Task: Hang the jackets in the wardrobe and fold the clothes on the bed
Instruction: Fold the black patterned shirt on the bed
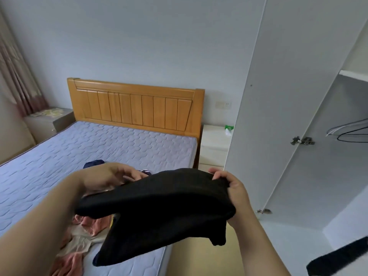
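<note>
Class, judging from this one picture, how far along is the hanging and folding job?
Done: nothing visibly; the wire hangers in the open white wardrobe hang bare. In hand: the left hand and right hand hold a black knitted garment up. Left: pink and beige clothes lie crumpled on the blue quilted mattress, unfolded.

Plain pale walls (139, 36), pinkish curtain (18, 76) hanging on the left, small white nightstand (214, 144) under a wall socket (223, 105), beige floor (199, 259).

home bedroom: wooden-headboard bed (135, 108), bare mattress (79, 152), open wardrobe (278, 116), nightstand (214, 144), curtain (18, 76).
</note>
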`<state>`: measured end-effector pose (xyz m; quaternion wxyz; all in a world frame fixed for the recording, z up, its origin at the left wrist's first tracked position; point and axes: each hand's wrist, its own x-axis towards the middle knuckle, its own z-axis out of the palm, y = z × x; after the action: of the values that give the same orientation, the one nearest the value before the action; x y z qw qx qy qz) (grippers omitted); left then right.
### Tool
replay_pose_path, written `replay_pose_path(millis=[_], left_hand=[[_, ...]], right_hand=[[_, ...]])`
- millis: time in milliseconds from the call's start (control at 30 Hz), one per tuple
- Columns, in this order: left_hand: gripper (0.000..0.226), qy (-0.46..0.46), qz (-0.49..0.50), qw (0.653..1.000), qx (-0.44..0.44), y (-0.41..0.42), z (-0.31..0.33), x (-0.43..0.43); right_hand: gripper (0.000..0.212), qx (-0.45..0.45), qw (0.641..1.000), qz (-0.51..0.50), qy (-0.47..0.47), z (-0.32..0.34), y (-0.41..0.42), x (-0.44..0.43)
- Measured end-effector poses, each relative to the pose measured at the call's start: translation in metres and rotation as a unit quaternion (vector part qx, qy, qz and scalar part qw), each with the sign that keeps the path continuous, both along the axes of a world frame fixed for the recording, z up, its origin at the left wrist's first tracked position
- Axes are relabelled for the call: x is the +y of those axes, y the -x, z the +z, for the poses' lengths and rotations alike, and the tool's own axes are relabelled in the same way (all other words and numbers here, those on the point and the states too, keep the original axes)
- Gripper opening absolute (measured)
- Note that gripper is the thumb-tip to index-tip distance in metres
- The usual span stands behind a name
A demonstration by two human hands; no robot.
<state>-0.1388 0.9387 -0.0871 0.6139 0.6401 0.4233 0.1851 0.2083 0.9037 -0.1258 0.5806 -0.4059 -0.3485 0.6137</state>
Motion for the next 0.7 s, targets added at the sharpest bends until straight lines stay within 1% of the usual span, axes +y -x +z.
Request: replay_pose_path(millis=[33, 100, 133, 167, 233, 267, 333, 367, 433, 500, 533, 600, 667, 700], left_hand=[[0.056, 0.01, -0.01, 1.0, 0.025, -0.012, 0.007, 0.014], [0.054, -0.003, -0.042, 0.995, 0.089, -0.041, 0.008, 0.043], [0.06, -0.018, -0.07, 0.991, 0.113, -0.059, 0.009, 0.054], [0.076, -0.038, -0.109, 0.985, 0.129, -0.076, 0.005, 0.068], [0.108, -0.101, -0.176, 0.97, 0.136, -0.113, -0.001, 0.091], [0.116, -0.138, -0.187, 0.962, 0.147, -0.13, -0.006, 0.1], [0.119, -0.227, -0.145, 0.95, 0.158, -0.155, -0.022, 0.117], [0.113, -0.26, -0.108, 0.947, 0.153, -0.164, -0.03, 0.124], [0.091, -0.306, -0.038, 0.944, 0.115, -0.18, -0.041, 0.137], [0.07, -0.336, 0.015, 0.939, 0.074, -0.197, -0.049, 0.149], [0.066, -0.341, 0.026, 0.938, 0.055, -0.206, -0.053, 0.156], [0.074, -0.341, 0.012, 0.94, 0.03, -0.222, -0.06, 0.169], [0.094, -0.324, -0.021, 0.946, 0.007, -0.237, -0.069, 0.185], [0.107, -0.309, -0.035, 0.951, -0.002, -0.245, -0.072, 0.193]], right_hand=[[0.011, -0.044, 0.999, 0.0, -0.021, -0.001, 0.002, 0.007], [0.032, -0.19, 0.979, -0.024, -0.076, -0.008, 0.005, 0.029], [0.044, -0.259, 0.961, -0.019, -0.093, -0.011, 0.007, 0.039], [0.052, -0.306, 0.947, -0.016, -0.098, -0.011, 0.009, 0.047], [0.057, -0.371, 0.921, -0.016, -0.121, -0.006, 0.012, 0.068], [0.058, -0.395, 0.909, -0.025, -0.133, -0.002, 0.012, 0.08], [0.057, -0.425, 0.893, -0.075, -0.128, 0.003, 0.001, 0.107], [0.055, -0.436, 0.884, -0.117, -0.121, 0.005, -0.007, 0.121], [0.046, -0.434, 0.871, -0.21, -0.091, 0.009, -0.024, 0.149], [0.039, -0.382, 0.877, -0.288, -0.035, 0.012, -0.037, 0.171], [0.036, -0.357, 0.877, -0.322, -0.005, 0.015, -0.041, 0.181], [0.031, -0.304, 0.872, -0.381, 0.04, 0.017, -0.047, 0.2], [0.031, -0.227, 0.884, -0.4, 0.084, 0.017, -0.053, 0.217], [0.028, -0.205, 0.888, -0.398, 0.107, 0.015, -0.058, 0.226]])
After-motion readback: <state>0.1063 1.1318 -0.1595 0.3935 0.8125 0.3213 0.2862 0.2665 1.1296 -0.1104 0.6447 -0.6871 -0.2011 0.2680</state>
